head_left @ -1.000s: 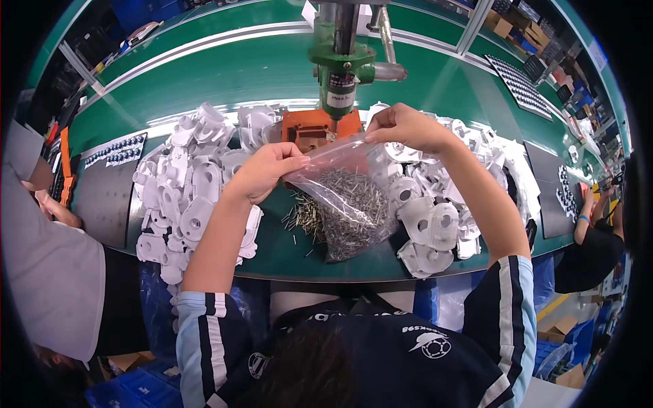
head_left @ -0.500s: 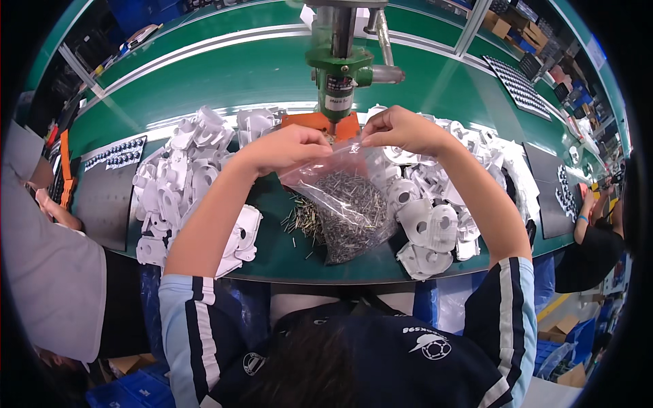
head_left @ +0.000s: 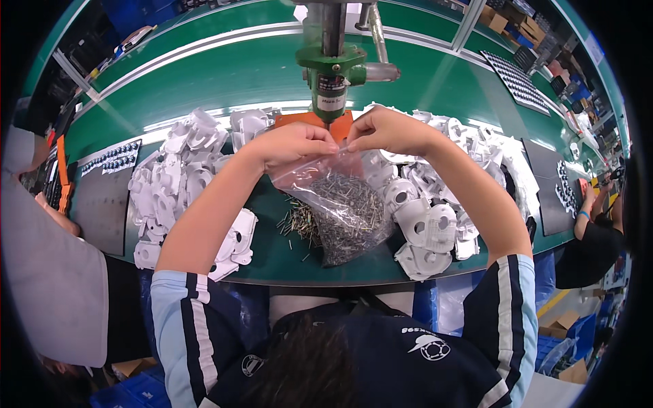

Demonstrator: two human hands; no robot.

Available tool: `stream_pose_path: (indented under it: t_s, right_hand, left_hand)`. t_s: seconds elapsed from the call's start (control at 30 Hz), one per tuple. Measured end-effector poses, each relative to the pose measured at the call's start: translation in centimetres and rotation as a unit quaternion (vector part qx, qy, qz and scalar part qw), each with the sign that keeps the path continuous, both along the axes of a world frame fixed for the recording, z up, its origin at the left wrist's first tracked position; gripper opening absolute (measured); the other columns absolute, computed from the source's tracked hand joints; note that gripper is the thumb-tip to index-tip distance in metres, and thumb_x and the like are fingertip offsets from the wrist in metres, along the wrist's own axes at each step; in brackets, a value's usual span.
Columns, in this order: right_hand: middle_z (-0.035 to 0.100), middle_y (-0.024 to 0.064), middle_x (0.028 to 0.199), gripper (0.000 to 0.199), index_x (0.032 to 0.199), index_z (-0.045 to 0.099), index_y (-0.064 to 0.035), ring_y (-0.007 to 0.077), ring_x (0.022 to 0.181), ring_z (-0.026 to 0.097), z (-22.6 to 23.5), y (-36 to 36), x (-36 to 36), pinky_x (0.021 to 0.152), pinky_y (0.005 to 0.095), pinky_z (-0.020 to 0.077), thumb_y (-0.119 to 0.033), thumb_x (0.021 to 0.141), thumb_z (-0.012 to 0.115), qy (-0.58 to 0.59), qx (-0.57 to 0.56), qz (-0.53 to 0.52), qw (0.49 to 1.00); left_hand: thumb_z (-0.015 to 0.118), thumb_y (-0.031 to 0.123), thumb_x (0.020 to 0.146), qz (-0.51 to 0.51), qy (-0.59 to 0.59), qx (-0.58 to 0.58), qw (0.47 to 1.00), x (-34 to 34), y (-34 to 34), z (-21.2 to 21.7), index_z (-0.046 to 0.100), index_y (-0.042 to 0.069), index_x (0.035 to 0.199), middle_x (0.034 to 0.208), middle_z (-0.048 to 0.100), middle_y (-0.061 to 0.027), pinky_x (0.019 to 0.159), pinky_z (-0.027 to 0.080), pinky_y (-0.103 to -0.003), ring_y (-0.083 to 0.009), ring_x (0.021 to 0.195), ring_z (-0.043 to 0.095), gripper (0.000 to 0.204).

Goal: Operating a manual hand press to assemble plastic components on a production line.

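A clear plastic zip bag (head_left: pixel 350 217) full of small metal pins leans on the green bench in front of me. My left hand (head_left: pixel 294 144) pinches its top edge on the left. Close beside it, my right hand (head_left: pixel 386 130) pinches the same edge on the right. The bag's upper part is mostly bare film, with the pins gathered lower down. Loose pins (head_left: pixel 298 221) lie in a small heap left of the bag. Just beyond my hands stands a green press (head_left: pixel 331 71) over an orange base (head_left: pixel 299 119).
White plastic housings (head_left: pixel 173 180) are piled on the left, and more white housings (head_left: pixel 428 228) on the right. Dark boards (head_left: pixel 102 211) with small parts lie farther out. A person in grey (head_left: pixel 54 265) works at the left, another in black (head_left: pixel 590 248) at the right.
My hands have drawn closer together along the bag's top edge, the right one moving left. The bag's mouth now looks narrower, and the view has shifted slightly.
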State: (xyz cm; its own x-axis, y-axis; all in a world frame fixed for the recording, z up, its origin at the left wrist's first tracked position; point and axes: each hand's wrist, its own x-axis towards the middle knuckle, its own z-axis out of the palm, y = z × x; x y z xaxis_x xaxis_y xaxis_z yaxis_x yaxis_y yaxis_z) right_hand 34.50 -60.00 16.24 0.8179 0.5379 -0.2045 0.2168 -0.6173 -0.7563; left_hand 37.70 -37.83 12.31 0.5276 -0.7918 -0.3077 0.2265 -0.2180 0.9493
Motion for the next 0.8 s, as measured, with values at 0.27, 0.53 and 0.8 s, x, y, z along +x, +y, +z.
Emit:
stream_pose_path:
  t_s: [0.27,0.53,0.8]
  right_hand:
    - [0.062,0.0043,0.074,0.016,0.080,0.065,0.0017,0.0103,0.071,0.053,-1.1,0.1,0.3,0.069,0.0251,0.0418,-0.013,0.076,0.062,0.038,0.048,-0.011,0.998]
    - [0.060,0.0032,0.073,0.018,0.080,0.064,0.0006,0.0103,0.071,0.052,0.0,-0.5,-0.4,0.068,0.0248,0.0412,-0.017,0.076,0.063,0.020,0.022,-0.034,0.999]
    - [0.057,0.0007,0.073,0.019,0.077,0.060,-0.0010,0.0083,0.071,0.048,-1.3,-3.1,-0.3,0.066,0.0246,0.0391,-0.019,0.078,0.065,0.032,0.086,-0.093,0.991]
  left_hand:
    - [0.061,0.016,0.083,-0.016,-0.048,-0.014,0.999,-0.1,-0.8,-0.3,0.059,0.001,0.089,0.079,0.058,0.0000,0.063,0.042,-0.019,-0.0055,0.070,0.052,0.016]
    - [0.062,0.015,0.082,-0.053,-0.109,-0.003,0.993,0.2,-1.6,-0.6,0.055,0.004,0.084,0.073,0.056,-0.0006,0.055,0.041,-0.020,-0.0054,0.065,0.052,0.013]
    - [0.063,0.017,0.082,-0.037,-0.057,-0.004,0.998,0.5,-1.6,-0.6,0.052,0.006,0.080,0.071,0.056,-0.0013,0.050,0.042,-0.022,-0.0065,0.061,0.054,0.015]
